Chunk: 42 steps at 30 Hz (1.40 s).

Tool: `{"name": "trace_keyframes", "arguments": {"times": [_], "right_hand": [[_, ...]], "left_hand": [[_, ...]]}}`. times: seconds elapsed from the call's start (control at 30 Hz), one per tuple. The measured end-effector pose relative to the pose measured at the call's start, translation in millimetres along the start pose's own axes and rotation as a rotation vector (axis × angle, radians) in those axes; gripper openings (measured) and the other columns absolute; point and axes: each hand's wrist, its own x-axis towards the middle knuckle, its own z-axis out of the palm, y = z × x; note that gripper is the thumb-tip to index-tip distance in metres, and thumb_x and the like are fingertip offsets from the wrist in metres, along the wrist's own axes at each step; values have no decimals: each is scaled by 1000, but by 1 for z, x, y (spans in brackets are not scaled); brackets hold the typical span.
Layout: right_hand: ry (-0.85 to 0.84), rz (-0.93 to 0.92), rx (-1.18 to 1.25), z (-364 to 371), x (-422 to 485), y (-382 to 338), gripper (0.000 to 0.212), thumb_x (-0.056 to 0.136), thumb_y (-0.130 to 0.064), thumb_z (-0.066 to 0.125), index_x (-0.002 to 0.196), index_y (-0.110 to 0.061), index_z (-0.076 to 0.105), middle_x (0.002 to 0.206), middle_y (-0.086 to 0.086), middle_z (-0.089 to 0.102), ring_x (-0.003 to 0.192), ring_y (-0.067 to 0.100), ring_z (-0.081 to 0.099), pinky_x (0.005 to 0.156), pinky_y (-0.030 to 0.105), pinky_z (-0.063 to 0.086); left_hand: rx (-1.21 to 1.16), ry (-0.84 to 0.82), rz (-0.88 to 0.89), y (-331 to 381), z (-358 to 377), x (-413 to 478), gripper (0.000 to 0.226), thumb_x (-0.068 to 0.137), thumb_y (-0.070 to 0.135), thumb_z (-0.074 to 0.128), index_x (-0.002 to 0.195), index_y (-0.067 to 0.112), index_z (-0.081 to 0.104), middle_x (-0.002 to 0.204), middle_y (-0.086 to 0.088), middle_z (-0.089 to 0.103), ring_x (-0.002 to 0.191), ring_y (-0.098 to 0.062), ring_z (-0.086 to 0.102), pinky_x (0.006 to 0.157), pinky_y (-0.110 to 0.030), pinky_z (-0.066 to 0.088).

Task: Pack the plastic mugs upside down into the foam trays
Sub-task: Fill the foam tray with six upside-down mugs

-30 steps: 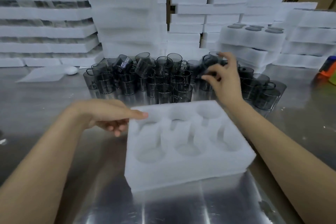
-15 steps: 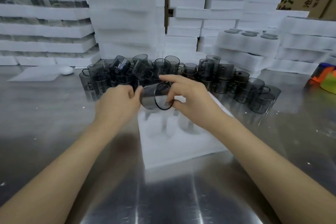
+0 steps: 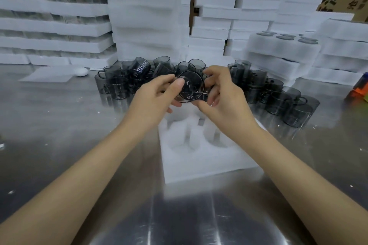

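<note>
A smoky transparent plastic mug (image 3: 191, 86) is held in the air above the far end of a white foam tray (image 3: 201, 157), its round face turned toward me. My left hand (image 3: 153, 99) grips its left side with thumb and fingers. My right hand (image 3: 223, 95) grips its right side. The tray lies on the metal table (image 3: 59, 125) with its round pockets showing nothing inside. A heap of the same dark mugs (image 3: 123, 81) stretches across the table behind my hands.
Tall stacks of white foam trays (image 3: 143, 12) wall off the back. A packed tray with mug bottoms showing (image 3: 286, 45) sits at the right rear. A flat foam sheet (image 3: 45, 74) with a small white object lies left; an orange item (image 3: 361, 87) is at the right edge.
My right hand took a mug from the heap and brought it over the tray, where my left hand joined it. The mug has since been turned so its round face points at me.
</note>
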Motion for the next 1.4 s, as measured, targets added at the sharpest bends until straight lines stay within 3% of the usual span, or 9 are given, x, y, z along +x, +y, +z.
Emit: {"name": "trace_keyframes", "arguments": {"times": [0.1, 0.27, 0.43, 0.53, 0.63, 0.8, 1.0, 1.17, 1.4], "right_hand": [[-114, -1, -97, 1, 0, 2, 68, 78, -17, 72, 134, -38, 40, 88, -20, 54, 71, 7, 58, 73, 41, 53], [-145, -45, -51, 3, -1, 3, 60, 78, -9, 72, 130, -26, 48, 81, -12, 60, 68, 9, 56, 72, 39, 52], [-132, -73, 57, 3, -2, 2, 54, 80, -5, 72, 127, -22, 51, 80, -8, 60, 70, 10, 58, 71, 23, 49], [-83, -146, 12, 2, -4, -3, 43, 84, -9, 68, 124, -18, 54, 86, -6, 60, 76, 7, 56, 73, 27, 50], [-7, -250, -109, -2, -5, -5, 35, 88, -14, 63, 122, -11, 59, 101, -1, 58, 90, 13, 54, 76, 34, 50], [-140, -279, -63, -1, -6, -4, 39, 89, -11, 62, 127, -13, 55, 122, -1, 53, 105, 7, 51, 79, 29, 49], [-265, -283, -35, 1, -6, -1, 48, 89, -9, 63, 134, -20, 49, 135, -7, 48, 114, -4, 45, 90, 12, 38], [-382, -106, -44, 3, -5, 1, 44, 91, -3, 56, 130, -22, 52, 119, -5, 62, 106, 8, 57, 91, 31, 47], [-399, -61, 15, 0, -3, 1, 35, 90, -17, 64, 125, -21, 62, 132, -8, 58, 119, 5, 53, 95, 19, 44]], "left_hand": [[-16, 21, -1, -2, 0, -2, 31, 96, 33, 54, 123, 20, 61, 104, 8, 70, 73, -15, 73, 52, -21, 51], [-20, 31, 44, -4, -2, -5, 22, 99, 26, 50, 116, 28, 65, 107, 2, 71, 75, -16, 73, 52, -24, 54], [5, 75, 86, -6, -1, -3, 38, 93, 15, 62, 129, 22, 58, 117, 6, 66, 77, 0, 68, 59, -22, 57], [-3, 109, 103, -10, -2, -1, 45, 89, 1, 63, 130, 18, 59, 121, 6, 65, 84, -3, 71, 65, -20, 57], [-49, 217, 99, -11, -3, 1, 36, 88, -3, 63, 118, 15, 66, 106, 2, 72, 86, -8, 72, 65, -22, 58], [-37, 320, 107, -10, -15, 4, 19, 81, 7, 73, 81, 25, 67, 73, 10, 74, 65, -8, 71, 53, -17, 52], [151, 147, 111, -6, -25, 5, 14, 81, 17, 76, 77, 31, 76, 71, 13, 73, 63, -12, 69, 56, -16, 50], [307, 142, 57, -8, -21, 2, 16, 85, 23, 71, 71, 31, 75, 60, 11, 70, 46, -4, 61, 49, -14, 49], [445, 144, 143, -11, -17, 1, 16, 85, 15, 68, 72, 19, 76, 58, 7, 68, 48, -5, 60, 53, -16, 49]]}}
